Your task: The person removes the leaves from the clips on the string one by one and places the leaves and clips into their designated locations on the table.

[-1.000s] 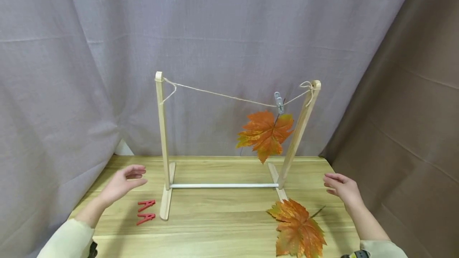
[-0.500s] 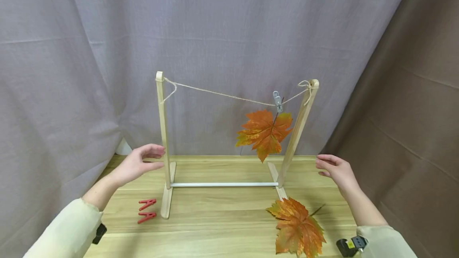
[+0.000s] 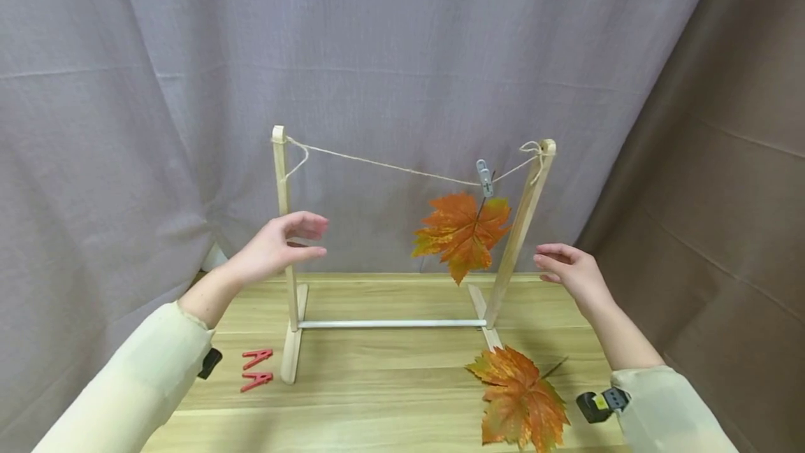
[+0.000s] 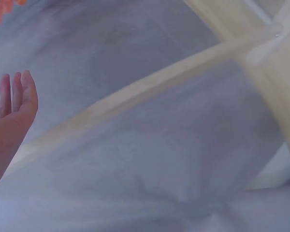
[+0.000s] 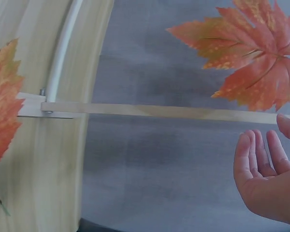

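My left hand [image 3: 277, 247] is raised in front of the left post [image 3: 283, 187] of a wooden stand, fingers loosely bent and holding nothing. To the right of the right post [image 3: 522, 229], my right hand [image 3: 575, 275] hovers with relaxed fingers, also without anything in it. A string [image 3: 390, 165] runs between the post tops. On its right part a grey clothespin [image 3: 484, 179] clips the stem of an orange maple leaf [image 3: 462, 235], which hangs below; the right wrist view shows this hanging leaf [image 5: 261, 53] above the hand.
A second orange maple leaf [image 3: 522, 400] lies on the wooden table [image 3: 377, 397] by the stand's right foot. Two red clothespins [image 3: 256, 369] lie left of the left foot [image 3: 291, 358]. A white rod [image 3: 390, 324] joins the feet. Grey curtain [image 3: 377, 54] hangs behind.
Both hands have risen from lower beside the stand. The left one moved right, across the left post; the right one moved up and left towards the right post. Leaves and clothespins stay put.
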`<state>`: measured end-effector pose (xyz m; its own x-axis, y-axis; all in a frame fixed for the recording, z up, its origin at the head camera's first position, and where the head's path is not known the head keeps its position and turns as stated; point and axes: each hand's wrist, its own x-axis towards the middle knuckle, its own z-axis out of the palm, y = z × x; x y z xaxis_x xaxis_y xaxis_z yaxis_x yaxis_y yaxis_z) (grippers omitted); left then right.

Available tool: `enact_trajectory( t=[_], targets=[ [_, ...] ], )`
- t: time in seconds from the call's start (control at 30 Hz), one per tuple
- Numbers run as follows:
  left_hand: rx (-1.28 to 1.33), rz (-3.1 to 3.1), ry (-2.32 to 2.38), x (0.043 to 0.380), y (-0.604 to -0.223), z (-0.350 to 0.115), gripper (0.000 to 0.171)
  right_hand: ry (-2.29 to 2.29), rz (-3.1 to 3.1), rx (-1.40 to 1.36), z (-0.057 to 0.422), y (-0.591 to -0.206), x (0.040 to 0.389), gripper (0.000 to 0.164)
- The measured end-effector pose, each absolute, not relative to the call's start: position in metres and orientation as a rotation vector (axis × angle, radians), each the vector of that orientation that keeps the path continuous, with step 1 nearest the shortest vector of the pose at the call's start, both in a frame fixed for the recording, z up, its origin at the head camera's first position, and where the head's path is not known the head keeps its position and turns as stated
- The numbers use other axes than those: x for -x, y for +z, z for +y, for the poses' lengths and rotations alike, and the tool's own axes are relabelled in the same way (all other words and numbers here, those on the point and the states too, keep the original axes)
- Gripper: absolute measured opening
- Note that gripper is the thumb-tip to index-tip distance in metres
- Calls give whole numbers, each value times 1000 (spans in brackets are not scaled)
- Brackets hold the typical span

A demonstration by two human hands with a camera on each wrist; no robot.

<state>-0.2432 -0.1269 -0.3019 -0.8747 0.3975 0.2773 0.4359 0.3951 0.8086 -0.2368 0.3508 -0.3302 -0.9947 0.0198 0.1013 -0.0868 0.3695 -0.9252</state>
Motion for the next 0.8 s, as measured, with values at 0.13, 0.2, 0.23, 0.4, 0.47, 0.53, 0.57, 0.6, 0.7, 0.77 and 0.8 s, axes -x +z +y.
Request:
enact_trajectory(
  t=[0.13,0.2,0.23,0.4,0.47,0.53,0.57,0.6,0.7,0.77,0.8],
  targets=[
    [785,-2581,-1532,249,-294,-118,45,1707,-2509,-85,345,-323,239,8],
    [791,-2576,-1546,252,-289,-113,46,1706,-2504,-94,342,-320,240,8],
    [796,-2574,-1548,253,-286,-111,46,1706,-2502,-96,341,-318,241,8],
    [849,-2532,-1561,255,-270,-98,47,1683,-2519,-102,334,-311,243,26],
    [870,-2516,-1565,255,-264,-93,47,1677,-2525,-105,331,-308,244,36],
    [890,-2505,-1560,256,-259,-88,48,1671,-2528,-107,328,-306,245,41],
    [897,-2501,-1564,256,-256,-85,48,1673,-2527,-111,327,-305,245,42],
    [903,-2497,-1564,257,-254,-83,48,1672,-2527,-117,325,-305,246,43],
    [916,-2483,-1557,258,-244,-73,48,1664,-2525,-129,320,-302,247,43],
    [919,-2472,-1560,258,-237,-67,49,1671,-2517,-137,316,-301,249,41],
    [921,-2466,-1561,258,-234,-63,49,1673,-2514,-142,314,-300,249,41]
  ],
)
